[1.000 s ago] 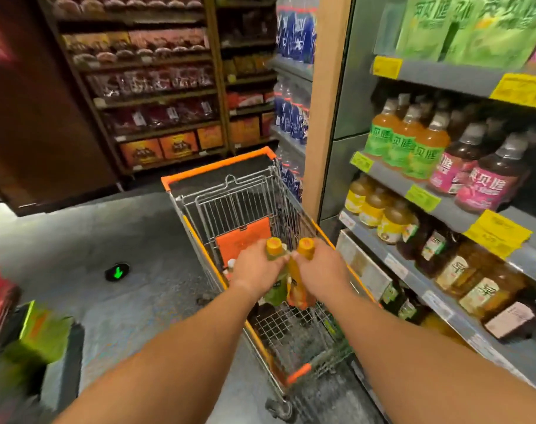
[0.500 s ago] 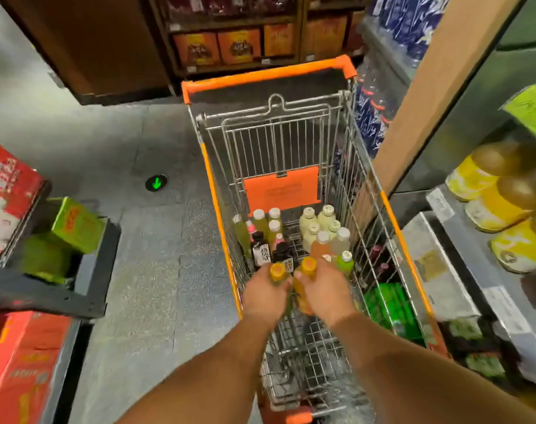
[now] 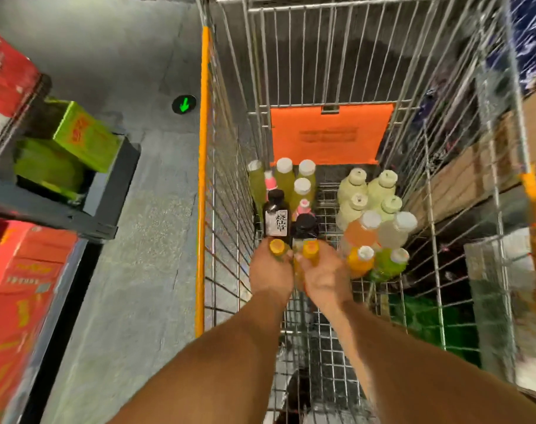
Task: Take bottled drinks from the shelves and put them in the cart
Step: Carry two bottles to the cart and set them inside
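Both arms reach down into the cart [image 3: 203, 166], each carrying one yellow-capped bottle by the neck, which looks like the easy way to lower a tall bottle upright among others that are already standing. The left hand [image 3: 271, 272] has its fingers curled around the left bottle [image 3: 277, 246], and the right hand [image 3: 325, 275] is wrapped the same way around the right bottle [image 3: 310, 249]; neither has let go. The two bottles sit side by side, almost touching, low inside the cart and just on the near side of the two dark bottles [image 3: 276, 217], so I would guess they are being slotted in as the next row. Further into the cart from there stand the green bottles [image 3: 283, 175], close to the orange panel [image 3: 328, 133] on the cart's far wall. Toward the cart's right side is a second cluster, the pale bottles [image 3: 367, 191], with an orange and a green one nearest the right hand. Whether the held bottles have reached the cart's wire floor I cannot tell, since the hands cover their lower parts.
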The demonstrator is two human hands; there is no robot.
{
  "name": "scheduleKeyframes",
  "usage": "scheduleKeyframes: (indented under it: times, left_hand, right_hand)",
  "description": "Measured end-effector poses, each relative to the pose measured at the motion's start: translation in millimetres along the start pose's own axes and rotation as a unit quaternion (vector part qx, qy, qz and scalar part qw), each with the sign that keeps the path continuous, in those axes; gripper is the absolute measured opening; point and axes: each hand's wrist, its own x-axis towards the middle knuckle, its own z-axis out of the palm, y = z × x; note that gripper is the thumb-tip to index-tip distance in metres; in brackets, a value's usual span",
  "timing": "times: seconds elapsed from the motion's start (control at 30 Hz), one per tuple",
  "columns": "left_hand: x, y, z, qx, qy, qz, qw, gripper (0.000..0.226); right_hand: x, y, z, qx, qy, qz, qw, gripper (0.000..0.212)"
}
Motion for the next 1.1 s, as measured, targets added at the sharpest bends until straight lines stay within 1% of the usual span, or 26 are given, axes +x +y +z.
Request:
scheduleKeyframes:
  times: [0.03,0.13,0.2,0.3,0.4,0.5,0.6,0.73,0.77,0.83,0.9,0.97,1.03,1.1]
  left_hand:
    - [4,-1,4,-0.01,0.013,-0.005,1.0,0.006]
    - [15,-1,6,-0.016,0.032,-0.008,0.999,0.011]
    - [19,-3,4,-0.03,0.026,-0.02,0.999,0.009]
    - [20,-6,0,-0.052,0.011,-0.044,0.998,0.021]
    - [18,-4,-4,-0.052,0.004,-0.053,0.997,0.021]
    - [19,-1,-8,-0.054,-0.009,-0.068,0.996,0.021]
    - [17,1,-10,-0.052,-0.02,-0.065,0.996,0.019]
    - [14,3,-13,-0.048,-0.013,-0.052,0.997,0.019]
    - [13,4,-15,-0.048,-0.011,-0.05,0.998,0.023]
    - [11,9,-18,-0.054,-0.01,-0.048,0.997,0.038]
    - [8,13,-23,-0.058,-0.011,-0.047,0.997,0.051]
    - [4,18,-28,-0.052,-0.011,-0.046,0.998,0.06]
    - [-3,24,-35,-0.046,-0.014,-0.038,0.998,0.06]
    - [-9,34,-44,-0.041,-0.018,-0.013,0.999,0.055]
  right_hand:
    - [5,1,3,0.003,0.012,-0.005,1.0,0.02]
    - [13,-3,8,-0.011,0.037,0.0,0.999,0.026]
    - [10,-4,11,-0.016,0.034,-0.003,0.999,0.028]
    - [6,-4,15,-0.017,0.03,-0.01,0.999,0.035]
    - [13,-7,13,-0.018,0.017,0.015,1.0,0.041]
    - [18,-12,11,-0.032,0.013,0.015,0.999,0.046]
    - [18,-14,9,-0.032,0.021,0.009,0.999,0.045]
    - [17,-17,7,-0.031,0.011,0.013,0.999,0.037]
    - [17,-19,6,-0.031,0.008,0.014,0.999,0.036]
    - [17,-21,4,-0.032,0.012,0.017,0.999,0.036]
    - [16,-24,2,-0.032,0.022,0.021,0.999,0.042]
    - [12,-27,-1,-0.033,0.03,0.027,0.999,0.049]
    - [4,-33,-8,-0.034,0.029,0.027,0.999,0.051]
    - [-4,-42,-20,-0.032,0.028,0.026,0.999,0.054]
